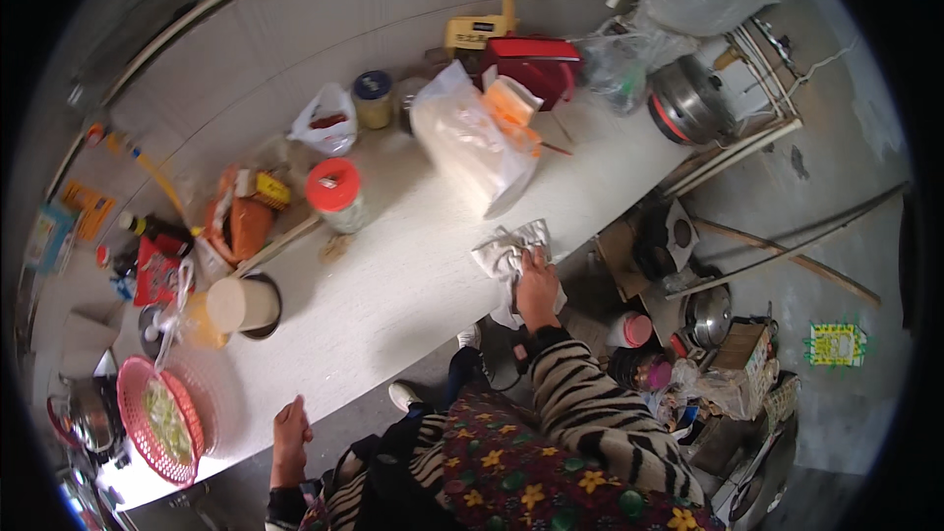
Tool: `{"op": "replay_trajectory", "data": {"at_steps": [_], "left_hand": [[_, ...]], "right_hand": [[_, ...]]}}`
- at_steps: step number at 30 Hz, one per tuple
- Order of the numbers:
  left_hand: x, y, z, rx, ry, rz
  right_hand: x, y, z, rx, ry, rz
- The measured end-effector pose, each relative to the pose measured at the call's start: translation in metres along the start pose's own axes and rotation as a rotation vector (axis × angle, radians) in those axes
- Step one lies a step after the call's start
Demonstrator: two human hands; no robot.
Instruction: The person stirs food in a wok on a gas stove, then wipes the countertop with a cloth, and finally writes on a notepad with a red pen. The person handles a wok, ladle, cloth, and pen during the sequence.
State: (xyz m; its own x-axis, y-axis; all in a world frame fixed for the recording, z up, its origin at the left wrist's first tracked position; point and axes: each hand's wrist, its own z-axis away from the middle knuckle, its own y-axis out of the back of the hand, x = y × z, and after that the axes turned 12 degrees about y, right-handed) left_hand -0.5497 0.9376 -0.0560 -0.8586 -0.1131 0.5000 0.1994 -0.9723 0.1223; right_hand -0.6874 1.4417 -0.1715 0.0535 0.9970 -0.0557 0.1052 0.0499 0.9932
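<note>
My right hand [537,287] presses on a crumpled, pale grey-white cloth [513,254] at the front edge of the white countertop [393,285]. Its fingers are bent over the cloth, part of which hangs past the edge. Lower left, my left hand [291,433] hovers by the counter's front edge with its fingers curled in, and nothing shows in it. Just beyond the cloth stands a white plastic bag [472,143] with orange packaging at its top. A clear jar with a red lid [335,187] is farther left.
At the left are a pink basket of pale green vegetables [162,423], a beige round container [241,305] and several bottles and packets. Along the wall sit a blue-lidded jar [373,98] and a red box [531,64]. A steel pot [688,103] stands far right; clutter fills the lower right.
</note>
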Motion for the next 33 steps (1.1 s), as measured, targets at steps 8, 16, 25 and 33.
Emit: {"op": "replay_trajectory", "data": {"at_steps": [8, 16, 25, 33], "left_hand": [[0.039, -0.065, -0.005, 0.059, 0.045, -0.032], [0.082, -0.175, -0.018, 0.026, 0.043, -0.171], [0.091, -0.226, -0.011, 0.037, 0.088, -0.173], [0.1, -0.227, -0.019, -0.042, -0.026, -0.17]], "right_hand": [[0.093, -0.022, -0.082, 0.035, -0.099, 0.053], [0.201, -0.017, -0.167, 0.043, -0.135, 0.07], [0.285, -0.011, -0.215, -0.008, -0.178, 0.036], [0.254, -0.008, -0.169, -0.09, -0.173, -0.039]]}}
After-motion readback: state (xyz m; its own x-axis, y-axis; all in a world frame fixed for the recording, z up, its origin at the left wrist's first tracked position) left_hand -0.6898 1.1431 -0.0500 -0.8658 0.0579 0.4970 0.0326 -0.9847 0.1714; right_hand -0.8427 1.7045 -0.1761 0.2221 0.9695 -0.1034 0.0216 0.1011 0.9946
